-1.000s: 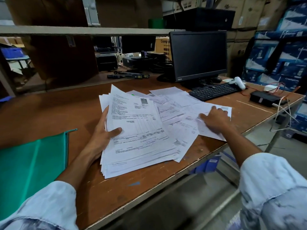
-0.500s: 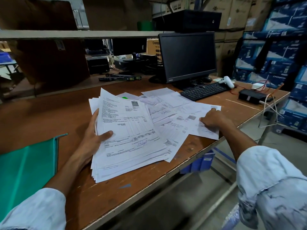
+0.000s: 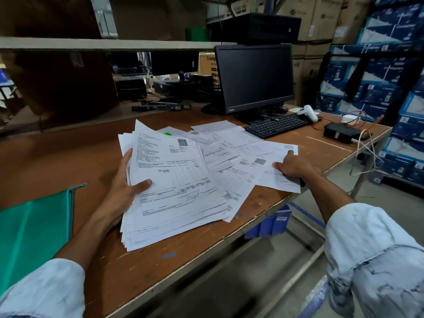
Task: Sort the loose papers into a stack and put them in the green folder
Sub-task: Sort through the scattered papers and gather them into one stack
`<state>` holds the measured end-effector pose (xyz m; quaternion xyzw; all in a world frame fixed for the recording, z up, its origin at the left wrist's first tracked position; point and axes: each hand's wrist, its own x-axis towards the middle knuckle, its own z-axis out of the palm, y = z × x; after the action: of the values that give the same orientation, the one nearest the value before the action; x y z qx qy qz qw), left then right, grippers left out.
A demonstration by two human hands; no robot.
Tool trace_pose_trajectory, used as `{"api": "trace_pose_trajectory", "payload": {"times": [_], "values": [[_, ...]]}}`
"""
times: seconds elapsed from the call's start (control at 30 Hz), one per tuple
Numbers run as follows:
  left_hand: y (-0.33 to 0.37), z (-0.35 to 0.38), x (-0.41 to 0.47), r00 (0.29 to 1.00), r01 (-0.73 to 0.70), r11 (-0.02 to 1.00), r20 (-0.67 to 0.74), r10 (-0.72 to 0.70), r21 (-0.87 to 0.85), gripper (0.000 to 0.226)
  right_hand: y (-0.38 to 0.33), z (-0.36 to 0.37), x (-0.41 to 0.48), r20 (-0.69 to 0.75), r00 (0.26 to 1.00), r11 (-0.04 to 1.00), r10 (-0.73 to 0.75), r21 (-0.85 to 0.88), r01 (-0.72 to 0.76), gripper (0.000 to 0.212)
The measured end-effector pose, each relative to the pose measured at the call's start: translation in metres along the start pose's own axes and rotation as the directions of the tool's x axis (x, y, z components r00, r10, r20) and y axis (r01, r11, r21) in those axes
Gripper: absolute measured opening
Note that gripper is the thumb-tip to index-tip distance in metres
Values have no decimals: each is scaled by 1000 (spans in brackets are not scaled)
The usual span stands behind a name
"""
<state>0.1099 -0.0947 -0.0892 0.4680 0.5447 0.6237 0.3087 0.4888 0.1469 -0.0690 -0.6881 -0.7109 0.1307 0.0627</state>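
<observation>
The left hand [image 3: 124,191] grips a thick stack [image 3: 174,191] by its left edge, thumb on the top sheet, near the desk's [image 3: 57,157] front edge. Loose papers [image 3: 224,143] fan out just right of the stack, partly overlapped by it. The right hand [image 3: 291,165] rests on one sheet [image 3: 275,180] that overhangs the front edge. A green folder [image 3: 34,230] lies at the desk's left. A monitor [image 3: 254,76] and keyboard [image 3: 277,125] stand toward the back right corner.

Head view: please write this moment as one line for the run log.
left hand: grips stack of white printed papers | right hand: presses loose white sheet | flat green folder: lies left, untouched
</observation>
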Motion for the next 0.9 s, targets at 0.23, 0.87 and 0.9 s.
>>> {"api": "trace_pose_trajectory", "payload": {"times": [0.23, 0.87, 0.9], "values": [[-1, -1, -2, 1000, -5, 1000, 0, 5, -8, 87, 1, 16, -5, -78, 992, 990, 103, 103, -95, 102], [1, 0, -3, 1000, 10, 1000, 20, -10, -20, 89, -10, -12, -17, -109, 992, 855, 66, 518, 0, 32], [1, 0, -3, 1000, 10, 1000, 21, -9, -22, 89, -11, -13, -17, -90, 993, 814, 79, 581, -12, 26]]}}
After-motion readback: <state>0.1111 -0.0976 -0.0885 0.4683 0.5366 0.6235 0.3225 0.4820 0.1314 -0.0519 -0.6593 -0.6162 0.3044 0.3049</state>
